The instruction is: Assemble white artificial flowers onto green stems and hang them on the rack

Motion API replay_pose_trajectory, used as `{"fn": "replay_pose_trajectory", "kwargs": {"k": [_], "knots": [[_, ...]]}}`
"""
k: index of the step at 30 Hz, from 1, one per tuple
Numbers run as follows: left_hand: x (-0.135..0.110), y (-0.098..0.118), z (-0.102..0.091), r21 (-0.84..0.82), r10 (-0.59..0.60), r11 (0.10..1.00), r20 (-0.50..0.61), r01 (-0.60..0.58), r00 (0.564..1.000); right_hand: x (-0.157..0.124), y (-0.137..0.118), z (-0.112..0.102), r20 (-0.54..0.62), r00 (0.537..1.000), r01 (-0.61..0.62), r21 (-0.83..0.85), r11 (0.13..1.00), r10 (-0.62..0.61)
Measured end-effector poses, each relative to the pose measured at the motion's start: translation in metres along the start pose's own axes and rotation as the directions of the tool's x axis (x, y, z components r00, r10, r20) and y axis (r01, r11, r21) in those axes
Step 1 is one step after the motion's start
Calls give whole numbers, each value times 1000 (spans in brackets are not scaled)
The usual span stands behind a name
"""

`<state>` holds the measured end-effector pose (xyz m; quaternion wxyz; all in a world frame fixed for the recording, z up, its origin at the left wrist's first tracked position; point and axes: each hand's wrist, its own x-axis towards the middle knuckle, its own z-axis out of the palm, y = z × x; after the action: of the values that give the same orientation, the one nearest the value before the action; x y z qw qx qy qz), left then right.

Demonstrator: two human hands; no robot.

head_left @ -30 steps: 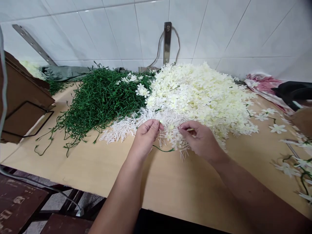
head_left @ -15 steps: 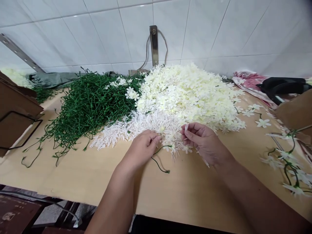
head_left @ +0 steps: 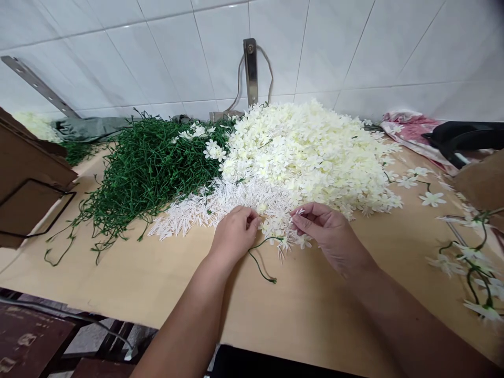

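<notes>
My left hand [head_left: 235, 234] is closed in a pinch on a thin green stem [head_left: 260, 262] that curls down onto the wooden table [head_left: 149, 273]. My right hand [head_left: 328, 231] pinches a small white spiky stamen piece [head_left: 298, 212] between thumb and fingers. Both hands hover at the near edge of a spread of white stamen pieces [head_left: 220, 205]. Behind it lies a big heap of cream fabric flowers [head_left: 307, 152]. To the left sits a tangled pile of green stems [head_left: 145, 168].
A brown cardboard box [head_left: 27, 178] stands at the left edge. Finished stems with flowers [head_left: 472, 262] lie at the right. Pink cloth [head_left: 413, 134] and a black object [head_left: 464, 136] sit at the back right. A white tiled wall [head_left: 157, 52] backs the table.
The green stem swung down from between my hands to hang below my left hand. My right hand lifted a white stamen piece out of the spread. The view shifted slightly.
</notes>
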<state>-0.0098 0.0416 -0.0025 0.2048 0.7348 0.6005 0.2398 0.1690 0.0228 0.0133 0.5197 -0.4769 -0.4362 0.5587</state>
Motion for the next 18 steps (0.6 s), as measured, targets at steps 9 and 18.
{"fn": "replay_pose_trajectory", "kwargs": {"k": [9, 18], "knots": [[0, 4, -1, 20, 40, 999, 41, -41, 998, -3, 8, 1, 21, 990, 139, -201, 970, -137], [-4, 7, -4, -347, -80, 938, -157, 21, 984, -5, 17, 16, 63, 907, 405, -396, 824, -416]]}}
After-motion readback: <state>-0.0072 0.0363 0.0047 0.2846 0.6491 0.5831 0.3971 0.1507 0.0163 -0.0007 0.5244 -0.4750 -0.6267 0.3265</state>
